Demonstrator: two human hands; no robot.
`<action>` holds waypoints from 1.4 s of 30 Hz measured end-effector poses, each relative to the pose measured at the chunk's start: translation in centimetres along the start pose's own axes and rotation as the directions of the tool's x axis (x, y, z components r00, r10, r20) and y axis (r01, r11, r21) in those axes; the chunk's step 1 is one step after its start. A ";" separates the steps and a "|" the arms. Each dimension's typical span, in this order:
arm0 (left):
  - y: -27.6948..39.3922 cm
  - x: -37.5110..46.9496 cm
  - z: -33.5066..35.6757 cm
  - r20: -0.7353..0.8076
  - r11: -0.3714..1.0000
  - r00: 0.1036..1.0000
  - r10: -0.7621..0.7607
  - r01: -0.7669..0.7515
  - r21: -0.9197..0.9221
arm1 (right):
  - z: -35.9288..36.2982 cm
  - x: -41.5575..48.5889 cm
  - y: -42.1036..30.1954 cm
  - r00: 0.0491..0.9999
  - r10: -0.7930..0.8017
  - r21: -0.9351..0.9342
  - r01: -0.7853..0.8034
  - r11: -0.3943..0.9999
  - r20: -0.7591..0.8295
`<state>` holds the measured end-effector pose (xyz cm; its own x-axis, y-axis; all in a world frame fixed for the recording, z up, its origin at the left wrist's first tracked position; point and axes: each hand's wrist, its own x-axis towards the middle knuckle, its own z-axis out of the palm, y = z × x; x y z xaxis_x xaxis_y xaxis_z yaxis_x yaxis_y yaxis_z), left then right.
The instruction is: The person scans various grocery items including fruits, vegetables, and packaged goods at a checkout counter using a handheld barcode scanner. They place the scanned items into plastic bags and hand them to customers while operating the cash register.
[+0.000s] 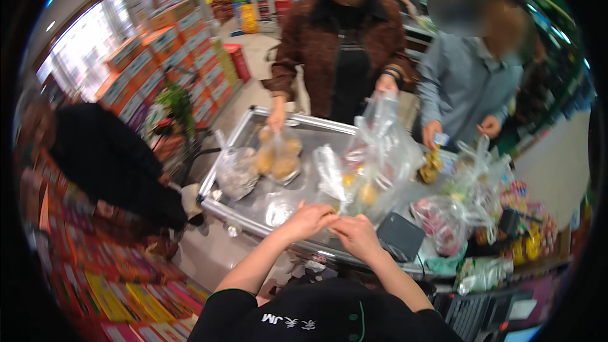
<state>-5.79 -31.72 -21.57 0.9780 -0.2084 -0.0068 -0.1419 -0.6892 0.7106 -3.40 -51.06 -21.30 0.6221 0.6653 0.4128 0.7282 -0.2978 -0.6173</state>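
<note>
My left hand (308,221) and my right hand (357,236) meet at the near side of a metal-topped checkout counter (304,140). Their fingertips pinch together at the near edge of a clear plastic bag (328,175); the exact grip is blurred. Just beyond stands a larger clear bag (387,145) with yellow and reddish items inside. A person across the counter grasps its top with one hand and a bag of round yellow-brown items (280,156) with the other. Beside my right hand lies a dark flat device (401,236).
At left on the counter is a bag of pale items (237,171). Filled bags (441,223) crowd the right, near a keyboard (468,316). Another person holds a small yellow-brown bag (430,166). A third person stands left, by a loaded cart (173,128). Stacked cartons (166,52) stand behind.
</note>
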 end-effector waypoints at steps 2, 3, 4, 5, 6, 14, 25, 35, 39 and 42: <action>-0.2 -2.1 -0.5 -0.049 0.995 0.995 0.091 -0.092 -0.026 | -0.2 0.3 0.1 1.000 0.020 0.034 -0.019 0.999 -0.011; -0.5 -3.0 -0.7 -0.071 0.990 0.987 0.142 -0.144 -0.011 | -0.1 0.5 0.1 0.999 0.035 0.057 -0.036 0.998 0.025; -0.5 -3.5 -0.7 -0.065 0.994 0.994 0.086 -0.090 -0.062 | 0.1 0.9 0.1 0.998 0.046 0.083 -0.051 0.995 0.051; -0.8 -3.8 -0.9 -0.163 0.994 0.981 0.104 -0.107 -0.010 | 0.4 1.3 0.1 0.995 0.057 0.107 -0.065 0.992 0.076; -1.1 -3.9 -1.3 -0.260 0.991 0.957 0.130 -0.120 0.054 | 0.8 1.8 0.0 0.995 0.035 0.128 -0.047 0.991 0.096; -2.0 0.9 -7.5 -0.665 0.972 0.717 0.209 -0.227 0.061 | 3.5 8.9 -1.5 0.956 0.292 0.354 -0.269 0.896 -0.013; 0.4 5.3 -11.7 -0.594 0.885 0.670 0.445 -0.432 0.175 | -0.7 10.1 -2.2 0.981 0.050 0.105 -0.031 0.994 -0.187; -7.5 6.6 -13.0 -0.596 0.971 0.768 0.232 -0.222 0.091 | -1.1 7.1 1.0 0.957 0.286 -0.410 -0.276 0.869 -0.038; -8.6 8.5 -13.0 -0.615 0.962 0.745 0.257 -0.260 0.086 | -1.1 6.0 0.3 0.963 0.173 -0.420 -0.246 0.874 -0.205; -9.3 9.6 -12.4 -0.701 0.904 0.713 -0.013 -0.291 -0.313 | -1.4 3.9 1.2 0.939 0.283 -0.255 -0.327 0.910 -0.197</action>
<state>6.78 -18.67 -19.56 0.8064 0.3469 0.4790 -0.3653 -0.3448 0.8647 0.30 -49.82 -19.48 0.8465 0.4057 0.3447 0.5322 -0.6631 -0.5264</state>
